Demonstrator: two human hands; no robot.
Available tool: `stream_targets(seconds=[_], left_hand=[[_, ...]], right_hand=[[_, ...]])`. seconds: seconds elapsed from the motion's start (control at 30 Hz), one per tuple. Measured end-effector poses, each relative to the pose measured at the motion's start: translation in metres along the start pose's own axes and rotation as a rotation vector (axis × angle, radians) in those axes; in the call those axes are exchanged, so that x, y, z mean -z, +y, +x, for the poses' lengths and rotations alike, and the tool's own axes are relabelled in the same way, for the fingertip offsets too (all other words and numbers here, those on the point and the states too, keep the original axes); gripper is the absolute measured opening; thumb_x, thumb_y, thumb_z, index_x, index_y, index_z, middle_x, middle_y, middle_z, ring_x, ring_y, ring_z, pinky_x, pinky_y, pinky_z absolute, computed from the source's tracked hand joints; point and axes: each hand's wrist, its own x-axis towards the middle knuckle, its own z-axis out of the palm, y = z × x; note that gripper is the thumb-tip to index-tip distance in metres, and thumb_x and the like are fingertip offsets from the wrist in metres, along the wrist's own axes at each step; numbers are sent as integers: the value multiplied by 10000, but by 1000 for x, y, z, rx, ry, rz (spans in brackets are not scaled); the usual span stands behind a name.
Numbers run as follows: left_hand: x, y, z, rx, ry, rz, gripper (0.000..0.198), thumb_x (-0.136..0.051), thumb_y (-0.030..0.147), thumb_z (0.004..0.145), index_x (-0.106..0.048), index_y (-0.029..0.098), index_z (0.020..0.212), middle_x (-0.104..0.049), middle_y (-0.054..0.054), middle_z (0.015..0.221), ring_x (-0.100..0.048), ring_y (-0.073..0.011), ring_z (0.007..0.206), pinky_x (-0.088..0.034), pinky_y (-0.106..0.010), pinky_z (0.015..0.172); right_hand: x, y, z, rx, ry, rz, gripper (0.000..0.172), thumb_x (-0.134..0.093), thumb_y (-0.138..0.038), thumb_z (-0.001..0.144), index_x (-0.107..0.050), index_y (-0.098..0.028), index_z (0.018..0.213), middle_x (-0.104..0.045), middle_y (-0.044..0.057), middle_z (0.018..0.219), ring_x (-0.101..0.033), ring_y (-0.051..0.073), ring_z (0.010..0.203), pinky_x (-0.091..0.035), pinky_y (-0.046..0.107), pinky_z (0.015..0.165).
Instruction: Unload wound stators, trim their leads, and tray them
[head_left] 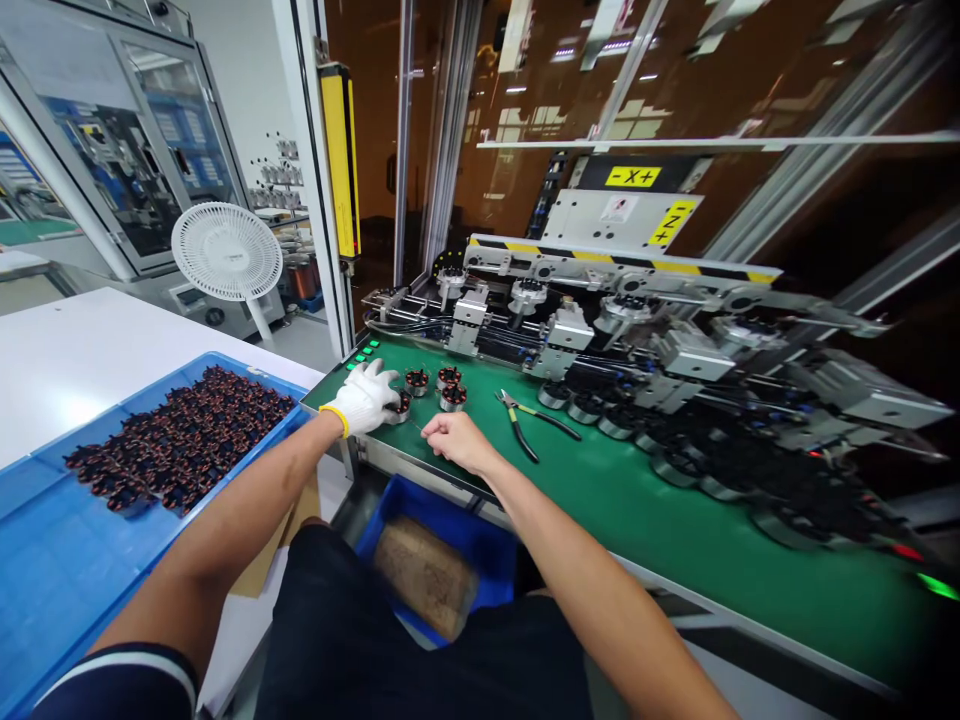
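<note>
- While the gloved left hand (366, 398) lies on the green tabletop (637, 520) at the centre left of the frame, its fingers (386, 380) are spread and curled down over a wound coil (403, 406), which they grip from above.
- That coil sits on the near left end of the tabletop, mostly covered by the glove, with only its right edge showing.
- The bare right hand (459, 440) rests just right of the coil and close to the left hand, with its fingers drawn in narrow and the tips pinched together (whether a thin strand is caught between them is too fine to tell).
- Three spare coils (448, 378) stand just beyond the two hands, apart from each other.
- Pliers (534, 420) lie flat on the tabletop to the right of the right hand, not touched.
- A blue tray (67, 570) at the lower left holds a heap of dark copper-wound parts.
- A blue bin (480, 535) sits below the tabletop edge, between the forearms.
- A white fan (226, 252) stands at the upper left.
- A machine (622, 300) with yellow axis labels fills the far side of the tabletop.
</note>
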Motion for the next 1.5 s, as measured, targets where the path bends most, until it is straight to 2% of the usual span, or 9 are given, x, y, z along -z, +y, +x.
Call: stream_targets(seconds=[0.2,0.33,0.43,0.57,0.77,1.03,1.33,1.43,1.5], left_hand=[[6,-21,-9,-49,-59,-46,268,-614,476,886,-768,279,985,-521,-64,1410,-394,-372,1312,-351,-490,1054],[15,-39,-12,-49,-140,-75,205,-705,399,805,-768,292,968,-560,-48,1362,-476,-321,1246,-404,-414,990],[19,-45,-9,-4,-213,-118,278,-766,415,728,-757,265,962,-633,-48,1220,-591,-257,1047,-469,-357,855],[14,-34,-4,50,-233,-192,286,-710,433,805,-716,180,938,-668,-63,1048,-611,-188,872,-493,-325,772],[7,-21,-16,27,-231,-330,246,-695,341,831,-696,176,1014,-635,-62,1212,-607,-182,1004,-498,-330,879],[12,-42,-25,74,-247,-347,253,-709,348,819,-699,151,976,-659,-63,1108,-611,-178,928,-501,-328,830],[20,-45,-27,120,-300,-260,267,-720,335,810,-691,158,1008,-671,-60,1073,-612,-163,861,-510,-312,771],[31,-44,-32,134,-256,-188,304,-731,386,787,-695,171,998,-673,-66,1061,-619,-179,886,-511,-323,798],[40,-39,-29,136,-169,-134,350,-710,409,797,-679,196,1074,-644,-79,1175,-609,-218,1015,-500,-356,879]], right_hand=[[7,8,-10,39,-28,-32,35,-645,-122,907,-653,-93,925,-561,-64,604,-486,43,469,-413,157,467],[5,7,-8,27,79,10,167,-608,-169,948,-628,-100,1100,-613,-36,711,-496,39,480,-404,148,441],[-5,-3,1,-24,137,68,178,-586,-226,973,-618,-101,1096,-641,-8,799,-532,44,517,-434,154,452],[-28,-25,23,-122,150,145,265,-535,-348,1007,-625,-100,993,-636,-3,774,-554,55,535,-475,179,486],[-47,-39,55,-248,279,132,331,-553,-409,990,-617,-106,872,-581,-22,685,-528,60,533,-478,192,510],[-40,-46,58,-281,319,196,293,-581,-376,979,-619,-97,898,-607,-16,714,-549,58,538,-489,185,508],[-42,-39,70,-313,343,125,304,-595,-387,970,-621,-101,869,-598,-25,678,-557,63,534,-499,195,519],[-38,-34,68,-298,335,69,314,-594,-391,969,-617,-104,844,-592,-27,662,-553,64,529,-500,200,526],[-35,-30,63,-276,313,27,305,-599,-379,967,-619,-108,828,-597,-25,660,-553,66,532,-505,206,541]])
